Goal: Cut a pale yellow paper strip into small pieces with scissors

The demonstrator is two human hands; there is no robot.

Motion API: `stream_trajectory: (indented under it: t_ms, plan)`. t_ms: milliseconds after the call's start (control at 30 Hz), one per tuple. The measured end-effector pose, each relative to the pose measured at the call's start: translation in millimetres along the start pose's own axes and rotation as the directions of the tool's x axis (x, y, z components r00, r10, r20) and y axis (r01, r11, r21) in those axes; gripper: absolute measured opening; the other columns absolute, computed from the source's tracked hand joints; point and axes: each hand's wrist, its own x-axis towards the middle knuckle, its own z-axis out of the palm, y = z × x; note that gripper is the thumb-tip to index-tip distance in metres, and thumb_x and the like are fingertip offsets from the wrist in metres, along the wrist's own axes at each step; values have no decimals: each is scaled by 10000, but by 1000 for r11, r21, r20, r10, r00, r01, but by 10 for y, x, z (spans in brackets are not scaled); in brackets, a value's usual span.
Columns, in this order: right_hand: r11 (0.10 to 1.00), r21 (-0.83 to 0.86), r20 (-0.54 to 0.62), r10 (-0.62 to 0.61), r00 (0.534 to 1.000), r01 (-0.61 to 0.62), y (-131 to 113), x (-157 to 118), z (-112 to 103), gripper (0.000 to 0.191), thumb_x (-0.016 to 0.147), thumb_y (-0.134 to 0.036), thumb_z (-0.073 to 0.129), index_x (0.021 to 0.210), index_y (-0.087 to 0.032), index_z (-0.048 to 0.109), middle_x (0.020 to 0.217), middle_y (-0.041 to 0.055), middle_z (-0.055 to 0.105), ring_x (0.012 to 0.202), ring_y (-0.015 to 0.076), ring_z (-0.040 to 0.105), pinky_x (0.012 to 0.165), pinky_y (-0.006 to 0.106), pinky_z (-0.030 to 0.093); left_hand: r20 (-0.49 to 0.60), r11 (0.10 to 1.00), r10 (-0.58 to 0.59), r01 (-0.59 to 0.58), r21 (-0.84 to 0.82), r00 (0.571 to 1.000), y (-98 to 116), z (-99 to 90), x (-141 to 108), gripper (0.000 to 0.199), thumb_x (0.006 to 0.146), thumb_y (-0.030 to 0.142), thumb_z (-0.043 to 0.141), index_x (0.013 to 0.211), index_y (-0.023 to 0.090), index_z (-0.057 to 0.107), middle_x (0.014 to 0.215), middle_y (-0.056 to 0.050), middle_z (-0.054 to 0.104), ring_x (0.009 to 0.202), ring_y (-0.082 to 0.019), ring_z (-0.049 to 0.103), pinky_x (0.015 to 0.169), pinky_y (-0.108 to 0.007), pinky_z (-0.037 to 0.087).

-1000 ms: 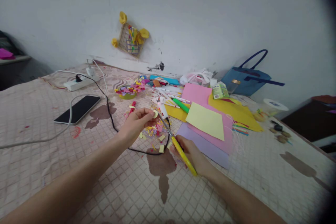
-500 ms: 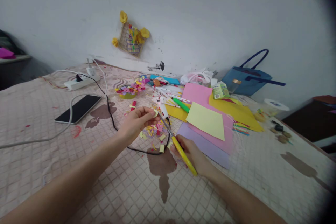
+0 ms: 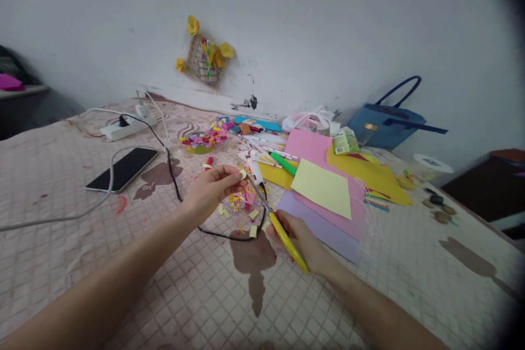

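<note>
the left hand [image 3: 211, 190] pinches a small pale yellow piece [image 3: 243, 175] at the blade tips of yellow-handled scissors [image 3: 287, 241] held in the right hand [image 3: 305, 240]; paper scraps [image 3: 247, 200] and a white glue gun [image 3: 255, 170] lie on patterned cloth [image 3: 197, 295].

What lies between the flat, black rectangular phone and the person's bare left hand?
Head view: a thin black cable, crossing the pale, brown-printed cloth.

Here's the wall [image 3: 328, 27], pale grey and spanning the whole back, under soft, even light; a woven hanging [image 3: 192, 63] with yellow flowers brightens it, dark smudges [image 3: 253, 103] lower right of that; below spreads a lattice-patterned cloth [image 3: 184, 306]; far left, a pale ledge [image 3: 24, 93]!
</note>
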Motion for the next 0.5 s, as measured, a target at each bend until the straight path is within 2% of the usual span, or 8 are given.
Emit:
stream_trajectory:
  t_ms: [500]
  plan:
    - [998, 38, -13, -41, 999, 41, 138, 35, 47, 286, 795, -441, 508, 704, -182, 430, 608, -42, 431, 526, 85, 355, 454, 195, 285, -44, 1000, 20, -19, 17, 999, 32, -9, 9, 146, 689, 220, 706, 733, 134, 596, 665, 1, 645, 623, -85, 616, 643, -200, 480]
